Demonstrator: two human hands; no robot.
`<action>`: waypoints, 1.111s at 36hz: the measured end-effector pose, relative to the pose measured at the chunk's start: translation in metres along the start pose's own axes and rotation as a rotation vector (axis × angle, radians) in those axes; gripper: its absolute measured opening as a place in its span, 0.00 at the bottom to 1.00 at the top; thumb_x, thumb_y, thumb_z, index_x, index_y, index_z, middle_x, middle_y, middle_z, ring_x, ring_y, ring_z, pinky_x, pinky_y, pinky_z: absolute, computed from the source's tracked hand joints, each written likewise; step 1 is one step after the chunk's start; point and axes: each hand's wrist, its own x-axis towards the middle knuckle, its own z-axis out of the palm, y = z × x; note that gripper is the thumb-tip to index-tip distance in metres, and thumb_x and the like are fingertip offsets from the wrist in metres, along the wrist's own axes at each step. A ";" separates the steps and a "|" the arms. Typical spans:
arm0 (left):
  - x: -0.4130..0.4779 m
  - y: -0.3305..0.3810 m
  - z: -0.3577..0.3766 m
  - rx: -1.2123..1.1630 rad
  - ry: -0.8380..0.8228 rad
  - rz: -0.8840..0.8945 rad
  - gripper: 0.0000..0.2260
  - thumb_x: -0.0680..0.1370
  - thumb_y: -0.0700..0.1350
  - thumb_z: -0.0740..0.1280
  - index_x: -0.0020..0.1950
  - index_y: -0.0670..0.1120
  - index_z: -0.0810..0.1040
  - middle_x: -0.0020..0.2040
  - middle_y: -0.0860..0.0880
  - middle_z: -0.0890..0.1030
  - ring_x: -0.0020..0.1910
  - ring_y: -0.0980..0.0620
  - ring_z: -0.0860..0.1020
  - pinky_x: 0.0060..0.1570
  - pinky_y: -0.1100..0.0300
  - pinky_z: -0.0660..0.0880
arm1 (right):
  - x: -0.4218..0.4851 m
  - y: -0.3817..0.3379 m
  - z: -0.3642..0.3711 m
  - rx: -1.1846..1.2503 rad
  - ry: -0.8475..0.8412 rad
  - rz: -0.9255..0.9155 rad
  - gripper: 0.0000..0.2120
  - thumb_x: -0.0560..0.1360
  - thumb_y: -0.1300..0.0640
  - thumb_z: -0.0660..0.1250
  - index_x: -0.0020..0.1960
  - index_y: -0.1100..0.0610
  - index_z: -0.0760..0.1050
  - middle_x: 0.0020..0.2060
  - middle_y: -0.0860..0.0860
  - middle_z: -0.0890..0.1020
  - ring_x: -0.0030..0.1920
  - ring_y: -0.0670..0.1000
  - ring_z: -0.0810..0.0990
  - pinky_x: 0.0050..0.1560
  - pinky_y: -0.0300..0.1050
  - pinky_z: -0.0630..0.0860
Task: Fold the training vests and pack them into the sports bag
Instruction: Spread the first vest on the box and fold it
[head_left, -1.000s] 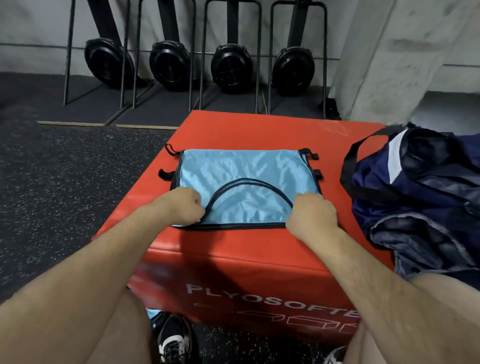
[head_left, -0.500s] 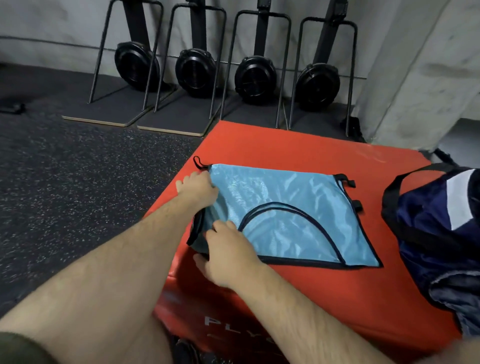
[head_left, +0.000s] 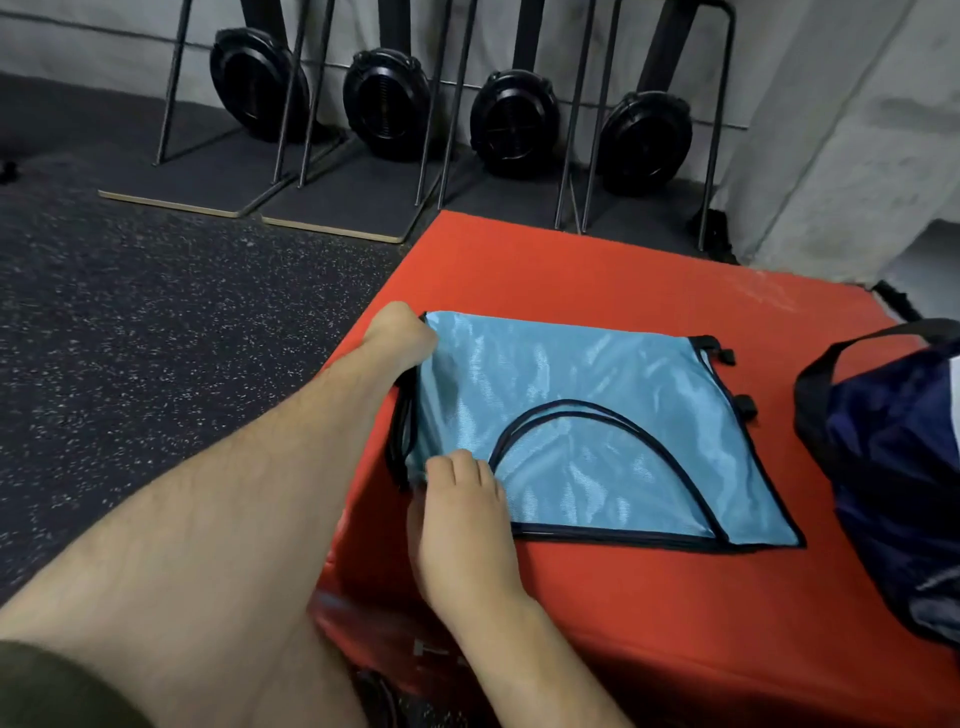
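Note:
A light blue training vest (head_left: 582, 415) with black trim lies folded flat on the red plyo box (head_left: 649, 597). My left hand (head_left: 397, 338) grips the vest's far left corner, fingers curled round the edge. My right hand (head_left: 462, 514) pinches the near left edge, which is lifted a little off the box. The navy sports bag (head_left: 893, 467) with a black strap stands on the box at the right, apart from the vest, partly cut off by the frame.
Four black fan machines (head_left: 511, 124) on metal frames stand against the far wall. Speckled dark rubber floor (head_left: 156, 338) lies to the left of the box. A concrete pillar (head_left: 841, 130) rises at the back right.
Both hands left the vest's near edge and went to its left side. My right hand crossed over from the right. The left edge has lifted slightly.

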 end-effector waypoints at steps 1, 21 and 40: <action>-0.001 0.001 -0.001 -0.015 0.000 0.000 0.06 0.74 0.39 0.64 0.37 0.42 0.72 0.33 0.49 0.73 0.28 0.51 0.70 0.27 0.61 0.64 | -0.003 0.002 0.002 0.056 -0.003 0.004 0.12 0.69 0.59 0.53 0.45 0.53 0.73 0.42 0.50 0.75 0.43 0.54 0.77 0.45 0.49 0.78; -0.010 -0.019 -0.011 -0.384 -0.085 -0.028 0.11 0.74 0.41 0.67 0.52 0.50 0.69 0.42 0.49 0.72 0.41 0.49 0.70 0.35 0.58 0.65 | -0.010 -0.001 0.000 0.157 0.032 -0.064 0.20 0.73 0.58 0.57 0.65 0.54 0.68 0.48 0.52 0.79 0.48 0.55 0.77 0.52 0.52 0.78; -0.017 -0.031 -0.030 -0.412 -0.089 0.041 0.12 0.75 0.34 0.66 0.39 0.50 0.75 0.40 0.50 0.75 0.33 0.55 0.69 0.31 0.64 0.66 | 0.009 -0.028 -0.026 0.243 -0.209 -0.032 0.11 0.77 0.61 0.62 0.57 0.54 0.76 0.51 0.54 0.79 0.49 0.61 0.79 0.50 0.56 0.76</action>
